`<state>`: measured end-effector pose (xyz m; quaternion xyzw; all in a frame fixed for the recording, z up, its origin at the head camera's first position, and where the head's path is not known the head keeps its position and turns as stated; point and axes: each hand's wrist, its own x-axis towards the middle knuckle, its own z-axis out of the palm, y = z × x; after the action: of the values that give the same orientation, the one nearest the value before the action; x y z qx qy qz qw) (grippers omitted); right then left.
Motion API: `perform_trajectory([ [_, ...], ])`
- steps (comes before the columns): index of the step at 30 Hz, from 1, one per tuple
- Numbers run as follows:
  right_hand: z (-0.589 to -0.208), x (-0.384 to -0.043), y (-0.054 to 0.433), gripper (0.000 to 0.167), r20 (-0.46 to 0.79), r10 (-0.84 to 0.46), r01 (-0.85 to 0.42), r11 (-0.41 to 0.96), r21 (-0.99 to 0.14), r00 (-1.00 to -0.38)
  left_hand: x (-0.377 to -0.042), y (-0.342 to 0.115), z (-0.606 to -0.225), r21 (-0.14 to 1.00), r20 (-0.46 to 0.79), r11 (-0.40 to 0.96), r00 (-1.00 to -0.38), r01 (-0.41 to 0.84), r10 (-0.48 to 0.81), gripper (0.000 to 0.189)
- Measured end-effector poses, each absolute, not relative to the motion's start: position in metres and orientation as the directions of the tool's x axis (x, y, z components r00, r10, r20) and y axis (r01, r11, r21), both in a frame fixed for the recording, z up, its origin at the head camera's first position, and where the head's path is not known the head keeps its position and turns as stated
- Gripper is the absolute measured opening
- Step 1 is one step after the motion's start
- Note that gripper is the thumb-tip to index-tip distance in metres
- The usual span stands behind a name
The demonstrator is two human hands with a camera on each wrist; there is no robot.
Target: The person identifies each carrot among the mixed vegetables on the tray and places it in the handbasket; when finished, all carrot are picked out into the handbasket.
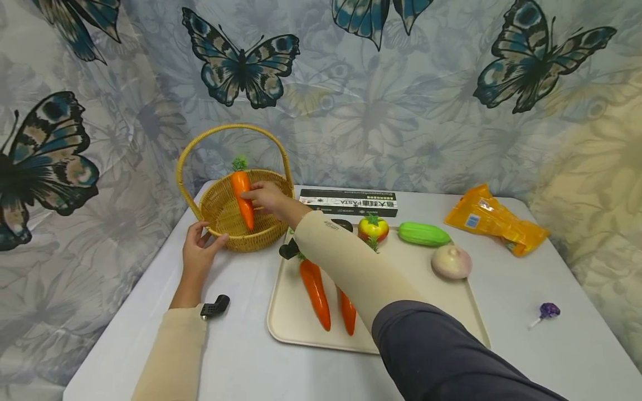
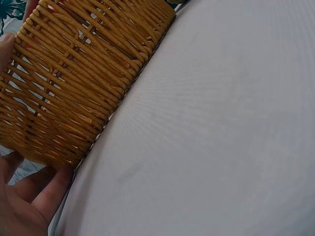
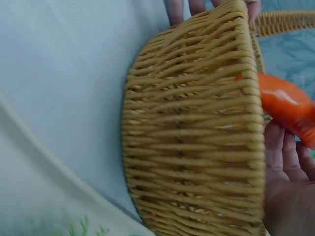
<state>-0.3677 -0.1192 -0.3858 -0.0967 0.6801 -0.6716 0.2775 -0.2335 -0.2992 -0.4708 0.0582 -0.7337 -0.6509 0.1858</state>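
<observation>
In the head view, my right hand (image 1: 271, 199) holds an orange toy carrot (image 1: 242, 192) by its side, over the opening of a yellow wicker basket (image 1: 261, 240). The carrot stands nearly upright, green top uppermost and tip down inside the rim. The right wrist view shows the carrot (image 3: 285, 101) beyond the rim, against the fingers of my right hand (image 3: 290, 196). At the basket's front left, my left hand (image 1: 198, 253) grips its side. The left wrist view has the thumb near the rim and the other fingers of my left hand (image 2: 29, 201) at the wicker's lower edge.
Right of the basket lies a cream tray (image 1: 446, 295) with two carrots (image 1: 315, 289), a red-yellow tomato (image 1: 373, 228), a green cucumber (image 1: 423, 234) and an onion (image 1: 451, 262). A pasta box (image 1: 348, 202) lies behind; an orange bag (image 1: 494, 217) and lollipop (image 1: 549, 310) lie right.
</observation>
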Motion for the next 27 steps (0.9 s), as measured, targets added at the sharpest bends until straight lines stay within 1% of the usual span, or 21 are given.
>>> perform_trajectory([
  [3,-0.392,-0.368,-0.126,0.047,-0.247,-0.497,0.237,0.085,-0.968,-0.832,-0.228,-0.296,-0.462,0.976,0.196,0.160,-0.923,0.150,-0.331,0.059],
  [6,-0.398,-0.367,-0.133,0.045,-0.250,-0.502,0.235,0.095,-0.967,-0.828,-0.224,-0.295,-0.458,0.976,0.187,0.170,-0.920,0.135,-0.343,0.061],
  [10,-0.402,-0.365,-0.139,0.044,-0.221,-0.482,0.191,0.110,-0.975,-0.848,-0.224,-0.295,-0.454,0.977,0.186,0.167,-0.920,0.135,-0.345,0.065],
  [13,-0.404,-0.364,-0.141,0.047,-0.214,-0.484,0.154,0.161,-0.975,-0.849,-0.225,-0.294,-0.454,0.976,0.189,0.165,-0.919,0.139,-0.346,0.064],
  [16,-0.407,-0.363,-0.140,0.047,-0.228,-0.484,0.124,0.236,-0.964,-0.845,-0.231,-0.297,-0.461,0.978,0.184,0.159,-0.922,0.136,-0.340,0.063],
  [20,-0.409,-0.361,-0.138,0.038,-0.232,-0.467,0.084,0.317,-0.945,-0.853,-0.240,-0.302,-0.475,0.980,0.172,0.155,-0.927,0.126,-0.334,0.064],
  [23,-0.410,-0.360,-0.136,0.035,-0.242,-0.488,0.082,0.327,-0.941,-0.839,-0.241,-0.302,-0.481,0.977,0.178,0.170,-0.922,0.125,-0.345,0.065],
  [27,-0.408,-0.360,-0.132,0.042,-0.264,-0.521,0.113,0.303,-0.946,-0.812,-0.242,-0.300,-0.484,0.972,0.203,0.185,-0.913,0.145,-0.352,0.064],
])
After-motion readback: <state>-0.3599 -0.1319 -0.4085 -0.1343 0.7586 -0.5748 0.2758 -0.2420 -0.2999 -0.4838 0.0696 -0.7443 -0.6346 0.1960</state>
